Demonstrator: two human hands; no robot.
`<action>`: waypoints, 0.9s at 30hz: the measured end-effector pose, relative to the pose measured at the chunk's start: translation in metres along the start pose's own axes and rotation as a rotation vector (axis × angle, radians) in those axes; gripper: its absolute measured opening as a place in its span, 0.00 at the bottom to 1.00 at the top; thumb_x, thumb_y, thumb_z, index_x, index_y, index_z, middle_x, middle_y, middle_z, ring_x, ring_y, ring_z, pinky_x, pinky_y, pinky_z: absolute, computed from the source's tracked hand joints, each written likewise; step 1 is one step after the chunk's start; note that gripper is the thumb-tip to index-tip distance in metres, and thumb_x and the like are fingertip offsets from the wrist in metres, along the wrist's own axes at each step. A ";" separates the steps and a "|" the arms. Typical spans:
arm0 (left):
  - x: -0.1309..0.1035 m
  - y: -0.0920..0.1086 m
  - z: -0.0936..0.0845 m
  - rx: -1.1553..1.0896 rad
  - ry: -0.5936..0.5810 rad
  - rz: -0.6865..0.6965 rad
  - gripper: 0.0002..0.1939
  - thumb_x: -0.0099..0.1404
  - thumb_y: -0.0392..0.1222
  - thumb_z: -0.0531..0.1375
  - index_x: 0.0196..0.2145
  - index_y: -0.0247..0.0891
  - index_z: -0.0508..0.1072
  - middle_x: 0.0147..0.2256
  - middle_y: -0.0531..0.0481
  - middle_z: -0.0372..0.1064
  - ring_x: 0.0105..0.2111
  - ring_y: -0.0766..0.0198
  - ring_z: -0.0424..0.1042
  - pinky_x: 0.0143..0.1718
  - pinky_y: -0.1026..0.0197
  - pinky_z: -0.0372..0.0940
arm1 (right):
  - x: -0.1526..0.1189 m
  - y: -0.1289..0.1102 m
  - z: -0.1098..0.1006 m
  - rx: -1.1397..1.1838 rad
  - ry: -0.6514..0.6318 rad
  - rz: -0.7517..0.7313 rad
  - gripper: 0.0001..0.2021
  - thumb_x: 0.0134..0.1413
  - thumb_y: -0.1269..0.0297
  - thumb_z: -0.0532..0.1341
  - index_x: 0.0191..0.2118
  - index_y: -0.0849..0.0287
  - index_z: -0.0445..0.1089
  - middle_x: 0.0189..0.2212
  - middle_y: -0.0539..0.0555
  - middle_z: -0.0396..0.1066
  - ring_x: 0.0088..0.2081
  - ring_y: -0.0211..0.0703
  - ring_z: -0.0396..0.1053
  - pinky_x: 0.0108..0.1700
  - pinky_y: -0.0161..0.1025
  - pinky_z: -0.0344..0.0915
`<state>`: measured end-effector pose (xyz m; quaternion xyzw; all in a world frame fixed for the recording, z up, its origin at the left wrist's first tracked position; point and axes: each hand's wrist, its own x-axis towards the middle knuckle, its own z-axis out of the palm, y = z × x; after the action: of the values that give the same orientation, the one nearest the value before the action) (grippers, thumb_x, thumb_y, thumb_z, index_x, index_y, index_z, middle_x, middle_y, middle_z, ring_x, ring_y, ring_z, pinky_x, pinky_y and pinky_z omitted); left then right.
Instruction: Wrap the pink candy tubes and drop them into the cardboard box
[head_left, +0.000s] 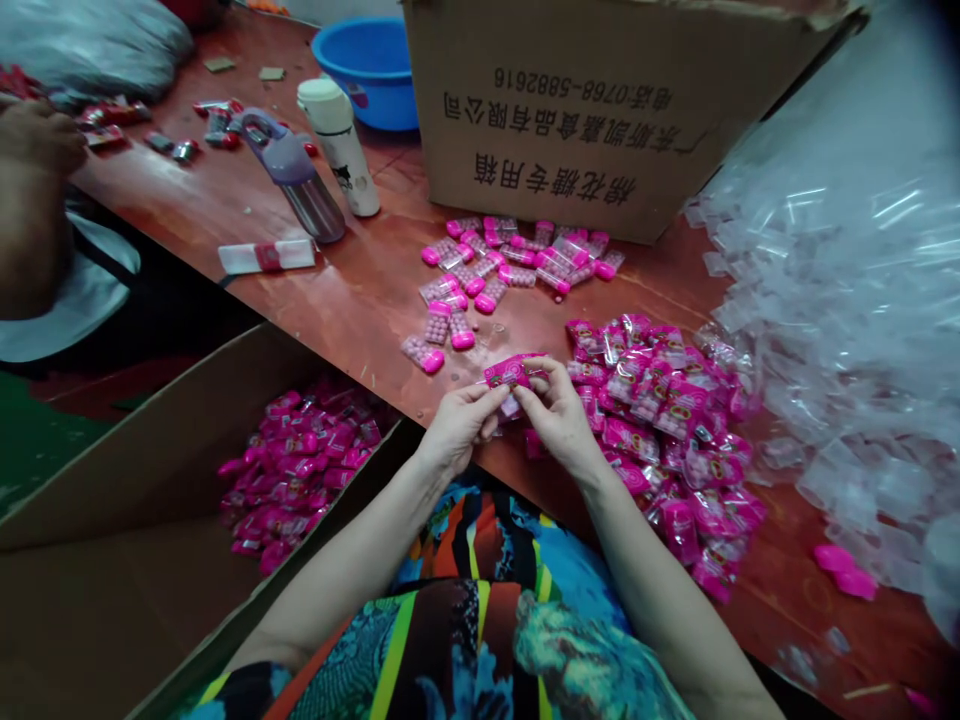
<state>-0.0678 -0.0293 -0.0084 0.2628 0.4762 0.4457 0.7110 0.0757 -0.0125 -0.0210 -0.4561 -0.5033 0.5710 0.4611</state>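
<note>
Between both hands, over the table's near edge, is a small pink printed candy packet (507,372). My left hand (463,420) pinches its left side with thumb and fingertips. On the other side my right hand (555,408) grips the packet, fingers bent over its top edge. Part of the packet is hidden behind my fingers. Just right of my right hand lies a heap of pink candy packets (660,400). Beyond my hands, small clear candy containers with pink caps (487,290) are scattered, filled with little pink balls.
An open carton (150,450) at lower left holds many pink packets (300,470). A cardboard box (555,130), blue basin (367,70), white bottle (341,150) and purple-lidded bottle (300,190) stand behind. Clear plastic pieces (847,330) pile up right. Another person's hand (37,140) is at far left.
</note>
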 end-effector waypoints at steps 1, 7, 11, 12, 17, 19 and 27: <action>0.001 0.000 0.000 0.005 0.016 0.022 0.19 0.57 0.53 0.68 0.23 0.35 0.69 0.12 0.59 0.54 0.13 0.76 0.48 0.18 0.66 0.38 | 0.001 -0.001 0.000 -0.008 -0.005 0.008 0.17 0.57 0.60 0.63 0.50 0.52 0.61 0.32 0.47 0.70 0.31 0.39 0.69 0.32 0.35 0.65; 0.001 0.004 -0.006 -0.035 0.182 0.060 0.22 0.50 0.53 0.72 0.20 0.35 0.67 0.12 0.59 0.56 0.13 0.76 0.50 0.18 0.66 0.42 | 0.008 0.000 0.013 -0.202 -0.023 -0.055 0.13 0.62 0.62 0.58 0.51 0.55 0.63 0.28 0.47 0.69 0.27 0.38 0.67 0.29 0.34 0.62; -0.010 0.015 -0.031 -0.091 0.185 -0.033 0.19 0.52 0.51 0.71 0.22 0.34 0.70 0.12 0.58 0.56 0.12 0.75 0.50 0.17 0.66 0.40 | 0.022 -0.008 0.026 -0.516 -0.218 -0.237 0.13 0.66 0.66 0.53 0.54 0.56 0.65 0.34 0.53 0.74 0.32 0.42 0.71 0.35 0.38 0.65; -0.013 0.018 -0.040 -0.101 0.225 -0.026 0.18 0.52 0.50 0.71 0.23 0.33 0.70 0.12 0.57 0.57 0.13 0.75 0.52 0.16 0.67 0.40 | 0.029 -0.011 0.030 -0.599 -0.286 -0.286 0.14 0.67 0.67 0.51 0.55 0.57 0.65 0.36 0.54 0.75 0.35 0.43 0.72 0.37 0.40 0.66; -0.014 0.027 -0.079 -0.198 0.553 0.121 0.17 0.48 0.47 0.72 0.24 0.33 0.71 0.14 0.55 0.63 0.14 0.73 0.58 0.15 0.68 0.46 | 0.076 -0.011 0.059 -1.216 -0.422 -0.597 0.21 0.66 0.73 0.51 0.61 0.56 0.66 0.53 0.65 0.71 0.53 0.59 0.66 0.51 0.55 0.62; -0.011 0.028 -0.086 -0.258 0.592 0.139 0.17 0.45 0.45 0.73 0.24 0.33 0.71 0.15 0.55 0.64 0.14 0.72 0.60 0.15 0.68 0.48 | 0.091 -0.004 0.071 -1.346 -0.505 -0.709 0.22 0.67 0.72 0.52 0.63 0.52 0.65 0.62 0.63 0.63 0.60 0.64 0.59 0.57 0.61 0.57; -0.010 0.033 -0.093 -0.411 0.649 0.160 0.13 0.50 0.39 0.71 0.30 0.32 0.73 0.22 0.54 0.69 0.15 0.75 0.61 0.14 0.70 0.48 | 0.090 0.003 0.077 -1.229 -0.621 -0.717 0.13 0.66 0.71 0.54 0.50 0.61 0.72 0.59 0.65 0.66 0.62 0.62 0.58 0.58 0.59 0.57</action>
<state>-0.1664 -0.0273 -0.0154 -0.0034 0.5550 0.6456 0.5245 -0.0145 0.0638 -0.0228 -0.2582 -0.9527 0.1068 0.1198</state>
